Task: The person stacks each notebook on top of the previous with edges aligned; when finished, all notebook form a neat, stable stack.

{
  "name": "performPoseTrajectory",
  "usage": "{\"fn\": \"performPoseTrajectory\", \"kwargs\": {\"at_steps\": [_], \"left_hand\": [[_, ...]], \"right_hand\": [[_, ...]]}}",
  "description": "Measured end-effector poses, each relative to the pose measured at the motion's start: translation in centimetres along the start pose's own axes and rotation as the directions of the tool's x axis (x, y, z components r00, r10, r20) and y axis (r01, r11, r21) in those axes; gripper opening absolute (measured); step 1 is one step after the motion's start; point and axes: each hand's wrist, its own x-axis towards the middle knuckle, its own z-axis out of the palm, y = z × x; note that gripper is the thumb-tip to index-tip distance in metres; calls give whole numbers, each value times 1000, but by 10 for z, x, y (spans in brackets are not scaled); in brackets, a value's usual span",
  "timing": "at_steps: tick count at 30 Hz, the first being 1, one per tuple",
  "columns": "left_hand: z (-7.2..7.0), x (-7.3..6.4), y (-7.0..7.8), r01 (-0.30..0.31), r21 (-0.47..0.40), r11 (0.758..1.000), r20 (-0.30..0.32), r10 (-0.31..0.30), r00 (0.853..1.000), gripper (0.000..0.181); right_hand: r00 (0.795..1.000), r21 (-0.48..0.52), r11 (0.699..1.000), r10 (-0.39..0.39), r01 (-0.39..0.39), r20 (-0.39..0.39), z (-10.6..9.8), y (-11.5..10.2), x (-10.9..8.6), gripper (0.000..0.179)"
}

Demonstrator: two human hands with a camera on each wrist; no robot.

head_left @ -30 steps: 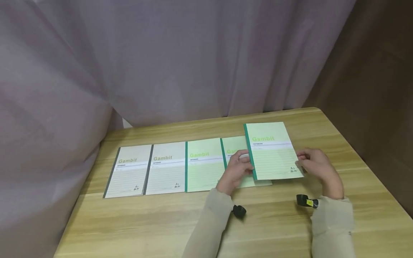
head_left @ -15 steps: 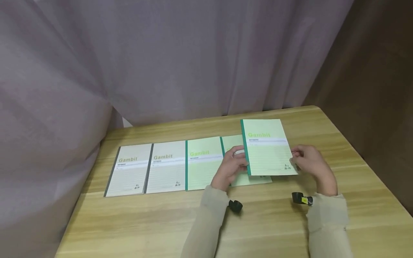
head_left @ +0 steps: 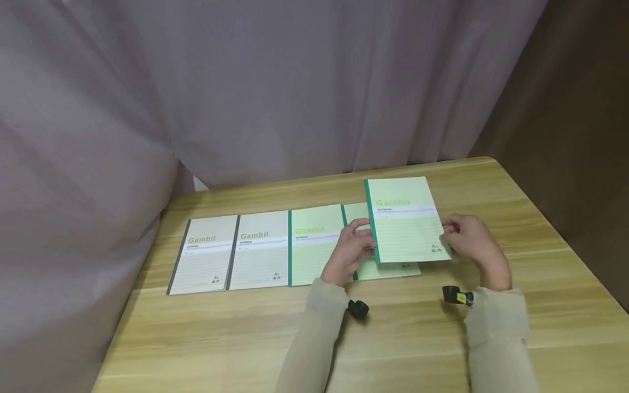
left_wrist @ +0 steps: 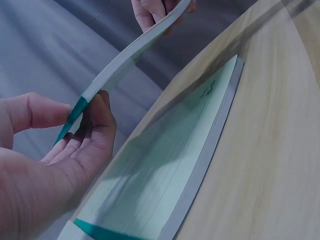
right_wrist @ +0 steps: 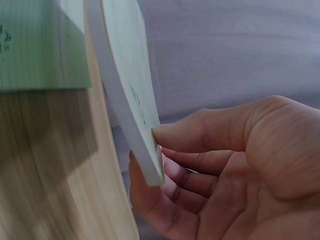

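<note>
Both hands hold a pale green notebook (head_left: 405, 224) with a dark green spine, raised off the table. My left hand (head_left: 348, 250) pinches its spine edge, thumb on top and fingers beneath, as the left wrist view shows. On the opposite edge my right hand (head_left: 474, 243) pinches near the lower corner, thumb on the cover and fingers under it. Below lies another green notebook (head_left: 388, 270), partly hidden by the raised one and by the left hand. Seen from the left wrist, the held notebook (left_wrist: 135, 47) bows slightly and stands apart from the lying notebook (left_wrist: 160, 155).
Left of the hands, a green notebook (head_left: 314, 256) and two white notebooks with dark spines (head_left: 259, 256) lie side by side in a row. They rest on a wooden table (head_left: 236, 338). A grey curtain (head_left: 265, 93) hangs behind its back edge.
Both hands have shifted the held notebook slightly left and away from the person, staying above the rightmost lying notebook. Their grip looks the same. The head view has also shifted a little.
</note>
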Motion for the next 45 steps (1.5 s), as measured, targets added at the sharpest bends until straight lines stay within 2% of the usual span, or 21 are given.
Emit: {"fn": "performPoseTrajectory", "kwargs": {"at_steps": [12, 24, 28, 34, 39, 45], "left_hand": [[-16, -4, 9, 30, 40, 999, -36, -28, 999, 58], [-34, -19, 19, 51, 65, 997, -72, -46, 996, 58], [-40, -23, 24, 41, 89, 995, -76, -34, 997, 58], [-51, -31, 32, 42, 149, 988, -78, -30, 996, 59], [-59, -37, 35, 46, 161, 986, -90, -32, 995, 61], [-71, -43, 40, 30, 168, 985, -100, -13, 995, 61]], "right_hand": [[999, 10, 999, 51, -50, -14, 16, -17, 3, 27], [998, 43, 998, 54, -54, 16, 28, -39, 2, 30], [998, 53, 997, 52, -53, 27, 33, -45, 0, 29], [997, 105, 993, 53, -58, 51, 41, -55, 0, 30], [994, 180, 981, 59, -75, 97, 47, -62, -1, 36], [993, 217, 974, 41, -65, 112, 58, -69, 3, 37]]}}
